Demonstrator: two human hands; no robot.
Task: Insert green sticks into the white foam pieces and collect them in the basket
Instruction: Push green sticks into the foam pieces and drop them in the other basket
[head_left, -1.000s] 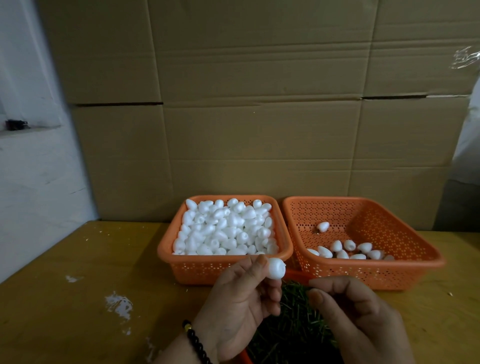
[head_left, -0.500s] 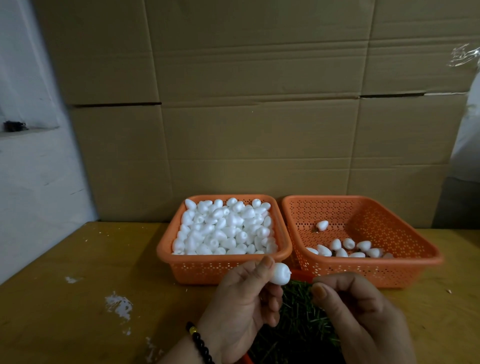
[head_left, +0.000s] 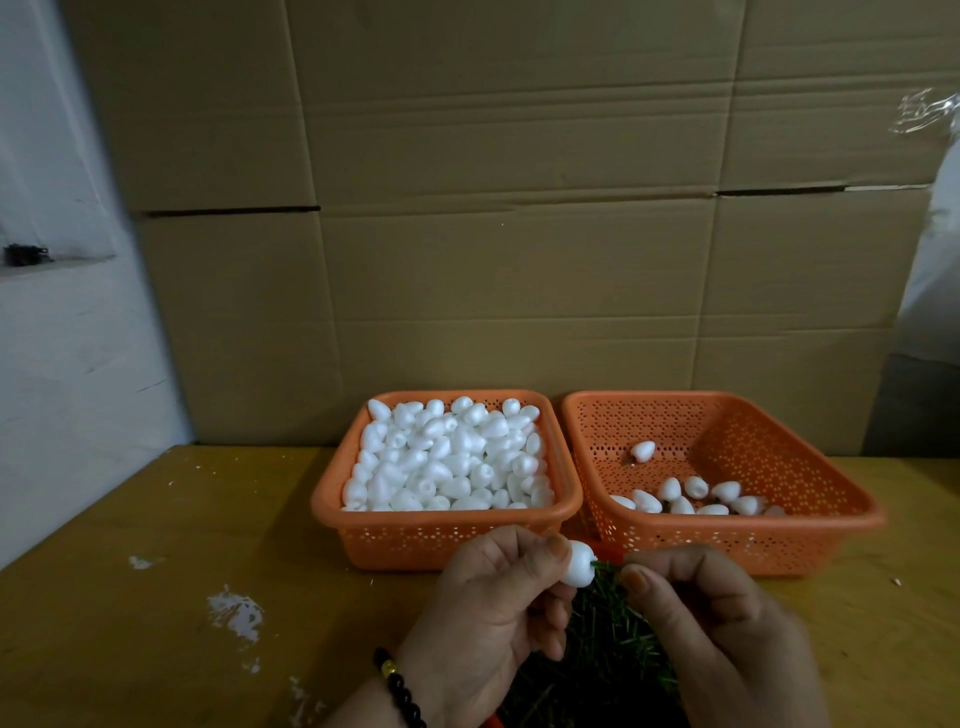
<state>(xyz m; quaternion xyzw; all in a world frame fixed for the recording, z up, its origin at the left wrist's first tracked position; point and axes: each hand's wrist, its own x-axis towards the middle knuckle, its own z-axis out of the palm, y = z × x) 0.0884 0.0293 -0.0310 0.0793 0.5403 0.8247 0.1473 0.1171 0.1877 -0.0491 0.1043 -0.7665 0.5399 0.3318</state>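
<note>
My left hand (head_left: 488, 613) pinches a white foam piece (head_left: 577, 564) between thumb and fingers, just in front of the baskets. My right hand (head_left: 717, 629) pinches a short green stick (head_left: 607, 565) whose tip touches the foam piece's right end. Below both hands lies a dark pile of green sticks (head_left: 608, 649) in an orange container. The left orange basket (head_left: 441, 535) is heaped with plain foam pieces. The right orange basket (head_left: 753, 535) holds several foam pieces along its near side.
Both baskets stand side by side on a yellow wooden table (head_left: 156, 571) with white paint flecks. A wall of cardboard boxes (head_left: 493, 234) rises right behind them. A white wall (head_left: 62, 364) borders the left. My left wrist wears a beaded bracelet (head_left: 397, 686).
My right hand has moved left and closed the gap, bringing the green stick against the foam piece. My left hand kept the foam piece at about the same spot.
</note>
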